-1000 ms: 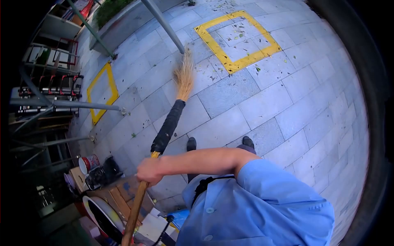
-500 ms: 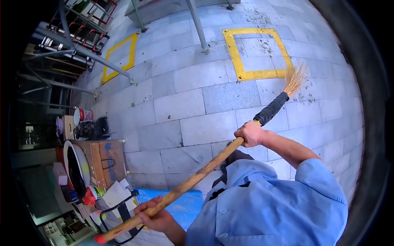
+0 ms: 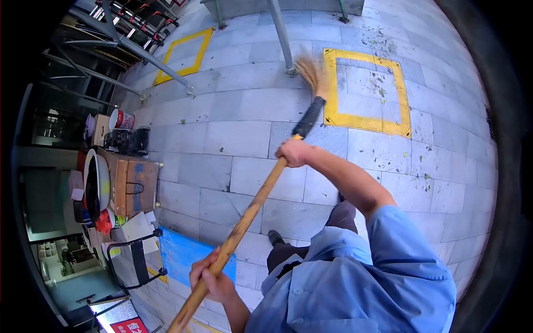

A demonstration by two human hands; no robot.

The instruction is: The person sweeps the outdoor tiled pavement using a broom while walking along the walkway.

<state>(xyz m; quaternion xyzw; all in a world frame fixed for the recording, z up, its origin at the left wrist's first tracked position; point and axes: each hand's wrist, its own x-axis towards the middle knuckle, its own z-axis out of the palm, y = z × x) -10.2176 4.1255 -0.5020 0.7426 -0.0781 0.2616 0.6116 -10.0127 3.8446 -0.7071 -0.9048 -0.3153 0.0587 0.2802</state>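
A long-handled broom runs slantwise across the view, its straw bristles at the far end and black wrapping below them. Close under that wrapping, my right hand is closed around the wooden handle. Farther down the handle, near the lower end, my left hand grips it too. The bristles are at the paving beside a yellow painted square, near the foot of a grey metal post. The broom's butt end is outside the view.
Leaves lie scattered in the square and to its right. On the left stand a wooden box, a large basin, a paint bucket and a blue platform cart. Metal frame legs rise at the upper left.
The broom head has swung left, from the square's lower right corner to its left side. My right hand moved left and up with it; the handle stands steeper.
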